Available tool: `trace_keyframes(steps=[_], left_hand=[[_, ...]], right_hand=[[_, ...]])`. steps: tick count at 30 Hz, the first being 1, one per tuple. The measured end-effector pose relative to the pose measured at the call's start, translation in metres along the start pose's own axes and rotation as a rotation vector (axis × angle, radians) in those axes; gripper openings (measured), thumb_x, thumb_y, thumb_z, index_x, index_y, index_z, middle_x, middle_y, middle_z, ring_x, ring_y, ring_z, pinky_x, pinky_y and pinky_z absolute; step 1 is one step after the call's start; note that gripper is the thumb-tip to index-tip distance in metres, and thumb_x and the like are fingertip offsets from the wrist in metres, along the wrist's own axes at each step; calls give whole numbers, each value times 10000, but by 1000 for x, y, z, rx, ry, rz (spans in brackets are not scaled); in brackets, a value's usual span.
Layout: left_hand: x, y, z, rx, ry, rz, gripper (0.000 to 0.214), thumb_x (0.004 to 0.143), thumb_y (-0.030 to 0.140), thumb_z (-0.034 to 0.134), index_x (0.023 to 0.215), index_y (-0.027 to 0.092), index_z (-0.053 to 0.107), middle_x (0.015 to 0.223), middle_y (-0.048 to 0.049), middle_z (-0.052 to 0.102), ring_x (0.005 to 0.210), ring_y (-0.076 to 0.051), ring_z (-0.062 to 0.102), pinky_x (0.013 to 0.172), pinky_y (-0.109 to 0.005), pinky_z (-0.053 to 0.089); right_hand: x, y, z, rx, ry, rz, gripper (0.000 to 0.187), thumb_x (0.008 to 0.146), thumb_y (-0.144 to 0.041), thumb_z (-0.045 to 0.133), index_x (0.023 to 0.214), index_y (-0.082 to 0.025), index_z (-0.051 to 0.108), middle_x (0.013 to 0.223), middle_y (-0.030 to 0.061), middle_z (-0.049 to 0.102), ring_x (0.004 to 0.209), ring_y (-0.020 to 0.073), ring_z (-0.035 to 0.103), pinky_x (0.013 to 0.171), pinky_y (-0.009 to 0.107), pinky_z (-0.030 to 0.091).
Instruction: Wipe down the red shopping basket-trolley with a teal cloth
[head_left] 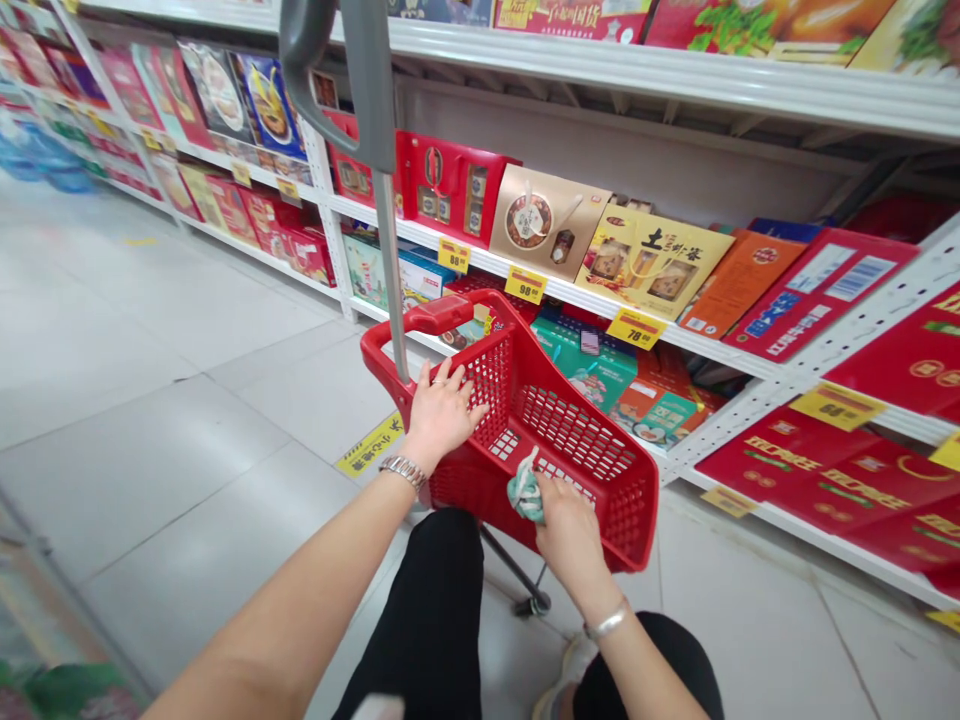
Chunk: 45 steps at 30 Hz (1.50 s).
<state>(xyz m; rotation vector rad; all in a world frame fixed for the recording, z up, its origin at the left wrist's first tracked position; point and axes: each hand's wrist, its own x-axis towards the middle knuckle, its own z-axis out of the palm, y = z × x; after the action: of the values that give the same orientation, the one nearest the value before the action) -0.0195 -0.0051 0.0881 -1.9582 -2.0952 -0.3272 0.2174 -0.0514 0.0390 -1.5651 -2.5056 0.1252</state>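
"What is nearest?"

"Black trousers [427, 610], knees bent; just beyond, the right grip [564, 512], clenched round a bunched green-and-white cloth [525, 492]; the cloth sits at the near long edge of the red basket [469, 490], though whether it presses on the rim or hangs just over it, I cannot tell."

"And the other hand?"

"The left grip [444, 408] grasps nothing; it lies flat, fingers spread, over the rim by the basket's left corner, close to the metal pole [390, 270]; it seems to be steadying the basket, as I judge it."

"How far along is the work, then?"

"Part-way, I would say; the cloth is in hand and at the near edge, so a wipe there looks under way; which parts are done I cannot tell, since no wet streak or dirt shows; the far wall, the right end and the grey handle [367, 90] have no cloth on them now, so any wiping there would be either finished or left over."

"Anything farther off?"

"White shelves [637, 68] stand beyond the basket's far edge; yellow price tags [525, 285] hang along one front edge, with a yellow gift box [654, 258] and others lined up behind; both hands are well apart from these."
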Motion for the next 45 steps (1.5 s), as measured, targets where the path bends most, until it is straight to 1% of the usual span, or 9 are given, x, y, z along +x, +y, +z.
trace_keyframes(steps=[8, 12, 15, 19, 25, 29, 39, 42, 45], left_hand=[[1, -2, -2, 24, -15, 15, 532, 974, 511, 402, 1307, 192, 668, 1501, -121, 552, 1467, -339, 378, 1230, -576, 143], [2, -2, -3, 57, -17, 12, 557, 977, 551, 363, 1299, 218, 672, 1500, -107, 557, 1460, -330, 391, 1224, -571, 146], [2, -4, -1, 85, -18, 26, 582, 983, 543, 340, 1314, 187, 659, 1496, -123, 558, 1466, -330, 383, 1221, -562, 152], [2, -7, 1, 84, -2, 39, 596, 987, 523, 316, 1320, 161, 652, 1494, -145, 553, 1480, -334, 362, 1220, -573, 141], [-1, -7, -4, 94, -17, 35, 623, 983, 548, 317, 1320, 146, 652, 1501, -160, 538, 1483, -334, 361, 1223, -560, 143], [-3, -8, -5, 93, -7, 26, 614, 980, 548, 320, 1317, 161, 657, 1507, -149, 534, 1480, -324, 369, 1223, -542, 146], [1, -14, 6, 95, 65, 49, 608, 970, 522, 319, 1310, 151, 661, 1491, -162, 550, 1459, -341, 390, 1208, -566, 152], [3, -15, 7, 124, 66, 52, 612, 970, 548, 303, 1301, 186, 668, 1478, -149, 568, 1452, -339, 400, 1199, -573, 163], [6, -15, 6, 149, 58, 61, 629, 976, 564, 278, 1299, 190, 667, 1473, -138, 576, 1437, -337, 422, 1195, -568, 180]], right_hand=[[-65, 75, 11, -31, 53, 121, 665, 730, 47, 425, 1306, -200, 647, 1165, 104, 725, 1094, 251, 642, 1037, 401, 407], [-82, 88, 12, -63, 94, 184, 729, 698, 82, 388, 1321, -203, 637, 1230, 103, 715, 1171, 253, 632, 1130, 492, 327], [-76, 69, 9, -58, 203, 129, 723, 693, 79, 397, 1333, -170, 623, 1242, 114, 712, 1161, 259, 632, 1159, 519, 294], [-42, 9, 14, 8, 405, -106, 689, 777, 51, 405, 1427, -134, 538, 1409, 135, 619, 1345, 263, 509, 1222, 538, 185], [-1, -47, 50, 30, 400, -230, 558, 924, -25, 424, 1471, -115, 487, 1478, 185, 550, 1407, 290, 452, 1202, 610, 208], [-17, -27, 66, -29, 475, -199, 555, 924, -10, 405, 1458, -124, 502, 1486, 172, 545, 1416, 272, 445, 1216, 610, 165], [-94, 76, 62, -148, 511, 18, 820, 742, 58, 404, 1539, -135, 384, 1376, 146, 646, 1299, 242, 571, 1228, 537, 193], [-99, 80, 60, -80, 542, 79, 877, 682, 61, 406, 1535, -140, 389, 1324, 141, 677, 1242, 250, 613, 1216, 544, 218], [-82, 55, 51, 50, 557, 84, 865, 681, 47, 415, 1524, -148, 409, 1331, 135, 670, 1250, 252, 605, 1211, 526, 244]])
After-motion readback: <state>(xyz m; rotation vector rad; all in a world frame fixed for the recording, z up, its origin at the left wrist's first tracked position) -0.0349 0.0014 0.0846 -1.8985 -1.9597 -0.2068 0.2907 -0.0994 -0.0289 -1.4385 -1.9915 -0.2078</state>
